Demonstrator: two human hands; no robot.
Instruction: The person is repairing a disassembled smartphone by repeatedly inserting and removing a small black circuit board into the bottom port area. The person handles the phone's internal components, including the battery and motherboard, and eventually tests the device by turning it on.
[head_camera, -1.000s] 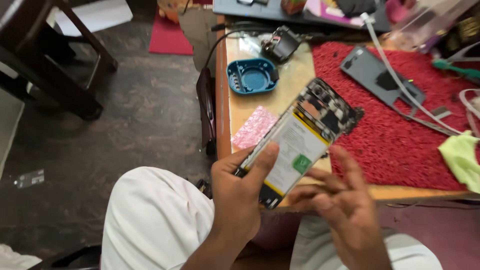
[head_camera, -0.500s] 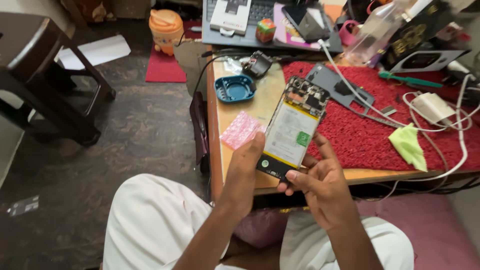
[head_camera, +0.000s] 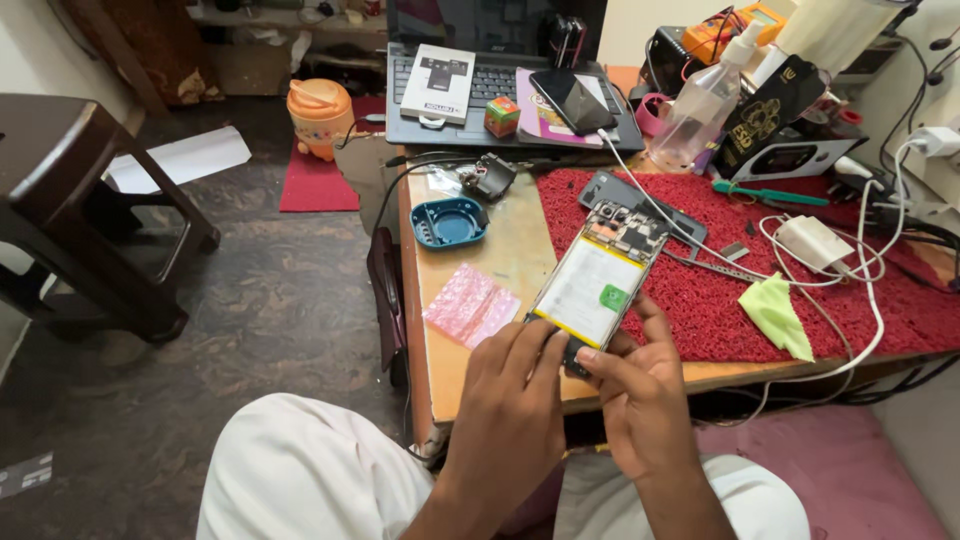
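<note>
— Two hands on one job: your left hand (head_camera: 515, 385) grips the opened phone (head_camera: 597, 285) by its lower left edge, and your right hand (head_camera: 635, 395) closes round its bottom end, thumb pressed on the lowest part. Where is the phone against the bench (head_camera: 520, 255)?

— It is held up off the bench's front edge, tilted away from you, back cover off, the pale battery with its green sticker facing up and the circuit board at the far end.

— Then keep the left grip firm but only on the frame, and let your right thumb do the fine work. My judgement: press flat, not on the battery, since a bent cell is the real risk here.

— What lies close by?

— The pink bubble wrap (head_camera: 472, 305) lies on the bare wood near the front left corner, just beside your left fingers. The blue tray (head_camera: 448, 221) sits further back along the left edge. The red mat (head_camera: 720, 290) covers the right part, with a yellow-green cloth (head_camera: 778, 315) near its front edge.

— Lower the phone onto the mat if your grip tires; it looks soft and steady.
</note>
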